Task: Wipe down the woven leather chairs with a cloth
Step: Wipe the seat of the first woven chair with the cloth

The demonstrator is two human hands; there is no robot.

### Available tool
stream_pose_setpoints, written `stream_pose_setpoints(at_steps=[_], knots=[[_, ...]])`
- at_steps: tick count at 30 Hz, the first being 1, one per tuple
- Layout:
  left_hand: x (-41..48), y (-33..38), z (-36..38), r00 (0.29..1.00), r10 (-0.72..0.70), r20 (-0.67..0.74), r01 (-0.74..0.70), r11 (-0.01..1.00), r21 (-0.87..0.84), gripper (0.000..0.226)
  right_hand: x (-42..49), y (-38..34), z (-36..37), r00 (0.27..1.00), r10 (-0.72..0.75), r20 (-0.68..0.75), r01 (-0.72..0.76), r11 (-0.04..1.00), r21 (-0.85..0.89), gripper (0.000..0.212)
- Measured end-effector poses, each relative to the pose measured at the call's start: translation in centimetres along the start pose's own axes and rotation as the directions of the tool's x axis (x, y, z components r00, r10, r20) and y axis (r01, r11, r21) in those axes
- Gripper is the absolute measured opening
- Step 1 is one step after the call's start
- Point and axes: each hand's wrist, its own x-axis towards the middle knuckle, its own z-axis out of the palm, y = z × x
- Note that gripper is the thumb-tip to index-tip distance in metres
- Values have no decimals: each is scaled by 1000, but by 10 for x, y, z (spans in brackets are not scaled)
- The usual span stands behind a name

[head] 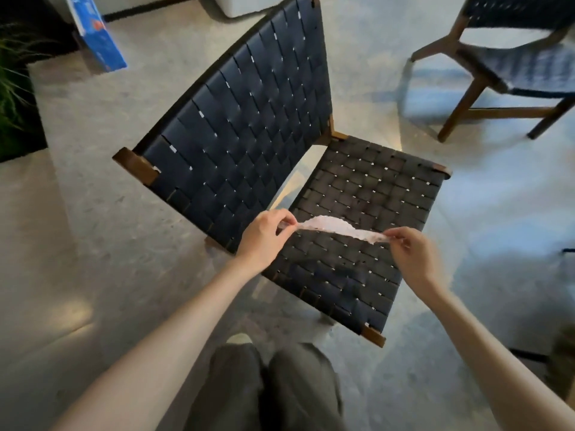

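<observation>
While the cloth (pixel 337 229) hangs stretched above the near chair (pixel 357 213) seat — clear of the weave — wiping cannot be confirmed as begun. Left hand (pixel 264 236) pinches one end, right hand (pixel 412 251) pinches the other. Second chair (pixel 513 57) stands well apart — apparently untouched; both likely remain outstanding.

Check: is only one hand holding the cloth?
No, the left hand and right hand each pinch an end of the cloth.

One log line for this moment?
left hand: pinches cloth | right hand: pinches cloth | cloth: stretched over chair seat | wiping: not begun
</observation>
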Motion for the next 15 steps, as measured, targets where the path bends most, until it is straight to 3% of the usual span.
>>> stream_pose_setpoints(at_steps=[4,8,11,15], knots=[[9,-55,51,998,24,52,-24,1000,10,15,-13,48,50,999,-30,35,32,999,-44,23],[21,-119,109,991,65,117,-66,998,5,12,-14,103,111,983,-157,96,168,978,-122,32],[34,-160,145,978,95,186,-89,995,-41,1,-6,137,155,974,-215,69,220,973,-75,21],[58,-183,177,988,140,59,-128,976,-175,8,16,165,203,955,-293,-54,288,955,-74,4]])
